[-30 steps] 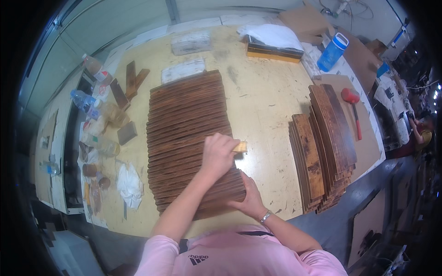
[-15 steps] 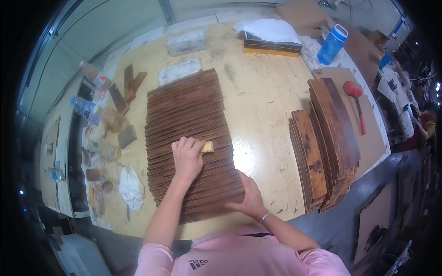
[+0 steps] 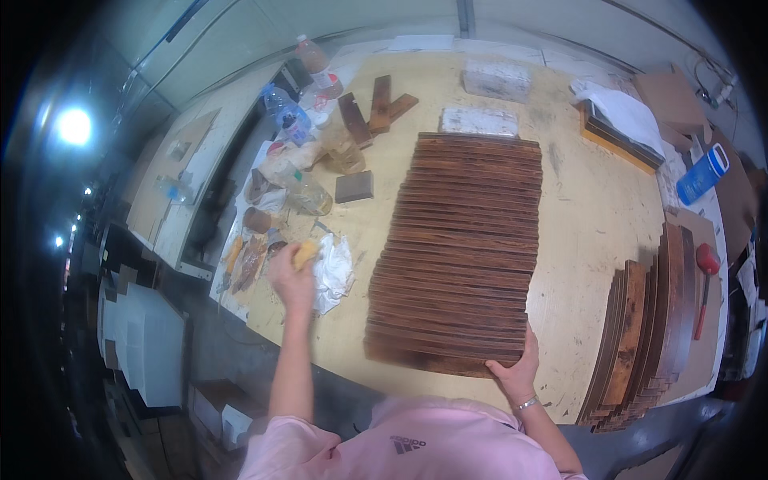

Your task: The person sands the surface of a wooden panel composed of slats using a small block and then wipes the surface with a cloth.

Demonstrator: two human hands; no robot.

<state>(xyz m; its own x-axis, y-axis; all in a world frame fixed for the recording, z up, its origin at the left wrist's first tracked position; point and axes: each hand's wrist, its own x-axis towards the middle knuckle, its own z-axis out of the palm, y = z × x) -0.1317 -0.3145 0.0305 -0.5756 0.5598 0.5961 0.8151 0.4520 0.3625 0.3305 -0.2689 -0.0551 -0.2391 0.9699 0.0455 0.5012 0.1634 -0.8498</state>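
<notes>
My left hand (image 3: 290,278) is closed round a small yellow sponge (image 3: 305,254), above the left part of the table. A crumpled white cloth (image 3: 332,276) lies just to the right of that hand. Dark brown wooden boards (image 3: 460,252) sit packed side by side in a long ridged row at the middle of the table. My right hand (image 3: 518,367) grips the row's near right corner, thumb on the near face and fingers along the right side.
Plastic bottles (image 3: 306,192) and a grey block (image 3: 354,186) stand at the left. Loose wood pieces (image 3: 381,104) lie behind them. At the right are stacked boards (image 3: 640,336), a red mallet (image 3: 707,260) and a blue bottle (image 3: 702,176). White-topped blocks (image 3: 480,122) sit beyond the row.
My left hand has left the top of the boards and moved left with the sponge, near the cloth and bottles. My right hand stays at the row's corner. The view has turned left.
</notes>
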